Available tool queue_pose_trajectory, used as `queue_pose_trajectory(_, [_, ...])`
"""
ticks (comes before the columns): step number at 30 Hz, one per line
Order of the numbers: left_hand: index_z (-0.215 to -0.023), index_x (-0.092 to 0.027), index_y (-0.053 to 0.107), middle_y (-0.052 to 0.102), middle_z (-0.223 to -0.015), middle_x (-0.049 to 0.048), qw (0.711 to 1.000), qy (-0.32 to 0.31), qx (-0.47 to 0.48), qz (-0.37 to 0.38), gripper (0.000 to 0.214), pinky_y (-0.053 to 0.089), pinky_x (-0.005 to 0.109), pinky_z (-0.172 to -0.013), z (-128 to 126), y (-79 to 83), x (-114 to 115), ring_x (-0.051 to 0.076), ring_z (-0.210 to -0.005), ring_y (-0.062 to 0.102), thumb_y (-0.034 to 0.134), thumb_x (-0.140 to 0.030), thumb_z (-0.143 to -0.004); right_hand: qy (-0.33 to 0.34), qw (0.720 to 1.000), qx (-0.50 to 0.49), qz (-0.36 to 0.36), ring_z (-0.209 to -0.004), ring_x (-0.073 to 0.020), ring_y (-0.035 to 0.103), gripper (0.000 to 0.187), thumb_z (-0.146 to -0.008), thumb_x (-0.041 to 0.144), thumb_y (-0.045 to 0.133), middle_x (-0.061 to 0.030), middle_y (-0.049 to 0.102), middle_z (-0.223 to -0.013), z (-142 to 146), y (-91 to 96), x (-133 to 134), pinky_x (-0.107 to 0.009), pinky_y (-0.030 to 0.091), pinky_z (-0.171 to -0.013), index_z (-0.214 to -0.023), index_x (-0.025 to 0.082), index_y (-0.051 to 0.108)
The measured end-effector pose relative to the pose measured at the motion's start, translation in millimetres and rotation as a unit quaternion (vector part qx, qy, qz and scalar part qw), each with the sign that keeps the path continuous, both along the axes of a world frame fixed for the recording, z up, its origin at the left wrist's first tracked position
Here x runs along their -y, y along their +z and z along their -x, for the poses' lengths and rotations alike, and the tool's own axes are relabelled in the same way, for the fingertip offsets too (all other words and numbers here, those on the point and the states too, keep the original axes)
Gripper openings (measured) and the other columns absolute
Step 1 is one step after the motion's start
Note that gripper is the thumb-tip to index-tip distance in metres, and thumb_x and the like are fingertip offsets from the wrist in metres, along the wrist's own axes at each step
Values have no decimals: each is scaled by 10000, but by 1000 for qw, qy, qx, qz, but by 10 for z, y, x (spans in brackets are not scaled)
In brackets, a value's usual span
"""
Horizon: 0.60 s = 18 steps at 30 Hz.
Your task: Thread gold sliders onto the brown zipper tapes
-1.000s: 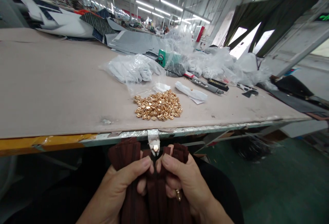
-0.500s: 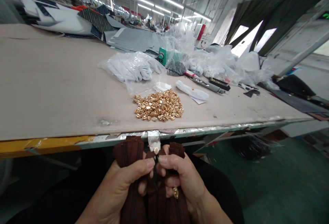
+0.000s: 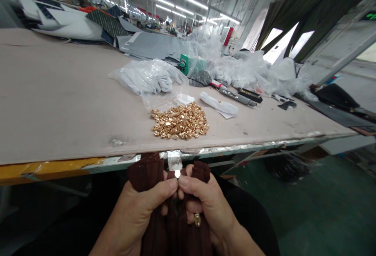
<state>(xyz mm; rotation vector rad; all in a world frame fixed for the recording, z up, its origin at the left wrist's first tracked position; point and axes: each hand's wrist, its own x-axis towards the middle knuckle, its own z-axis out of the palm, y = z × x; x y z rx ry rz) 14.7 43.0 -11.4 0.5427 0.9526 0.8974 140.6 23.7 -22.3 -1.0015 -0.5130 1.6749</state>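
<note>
My left hand is closed, thumb over forefinger, around a bundle of dark brown zipper tape. Opposite it, my right hand grips more of the brown zipper tape. Both thumb tips nearly meet just below a small gold zipper slider. That slider sits at the lower end of a shiny, tape-covered holder jutting from the table edge. Another gold slider shows by the lower fingers of my right hand. The tape ends between the thumbs are hidden.
A heap of gold zipper sliders lies near the table's front edge. Behind it are a clear plastic bag, folded white paper and a grey pen-like tool. Grey sheets and a green box stand farther back.
My thumbs have drawn closer together and sit slightly nearer the slider at the holder. The camera view has shifted a little; the heap of sliders looks the same.
</note>
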Motion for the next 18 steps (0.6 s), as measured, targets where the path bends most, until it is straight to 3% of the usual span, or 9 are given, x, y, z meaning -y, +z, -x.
queue_pose_trajectory(4, [-578,-178,624,583,-493,-48,998,15,-56,-35,237,455,226,-457,8,-11,-30,116,-449,536,844,-267,-574,-13,999,0,-29,-316,-15,385,345,-682,376,810,51,583,-556,5,25,-3,-125,352,-311,-670,163,539])
queue_pose_trajectory(11, [-581,-178,599,551,-480,-55,999,-2,-34,-32,258,464,233,-461,22,-17,-13,127,-445,557,829,-287,-625,-17,998,45,-46,-314,-8,343,374,-677,410,818,53,577,-535,-23,3,-5,-125,317,-298,-647,157,543])
queue_pose_trajectory(18, [-561,-175,588,589,-488,-33,994,-39,94,35,223,552,304,-523,45,-44,11,139,-460,573,769,-201,-690,-19,999,45,-12,-343,-14,375,348,-653,352,820,55,566,-552,-23,8,22,-110,305,-301,-657,159,530])
